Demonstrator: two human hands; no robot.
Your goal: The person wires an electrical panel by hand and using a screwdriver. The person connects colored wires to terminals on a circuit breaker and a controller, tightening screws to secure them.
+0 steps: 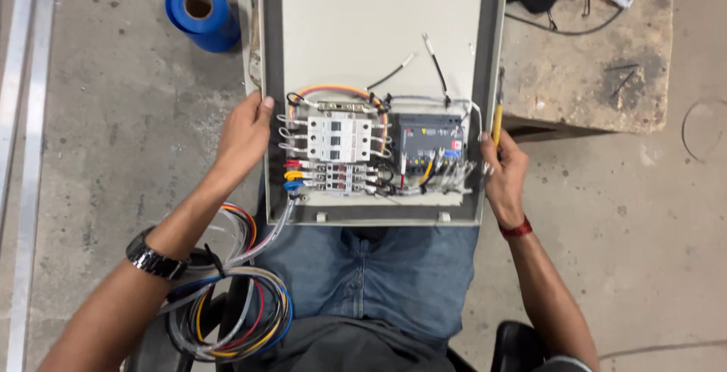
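Note:
A grey metal electrical enclosure rests on my lap, open side up. Inside sit a white three-pole breaker, a dark module and a terminal row with red, yellow and blue wires. My left hand grips the enclosure's left wall, thumb over the rim. My right hand holds the right wall and also clasps a yellow-handled screwdriver that points up along that wall.
A coil of multicoloured cables lies by my left knee and feeds into the box's lower left. A blue roll of tape stands on the concrete floor. A worn wooden bench with dark cloth is at upper right.

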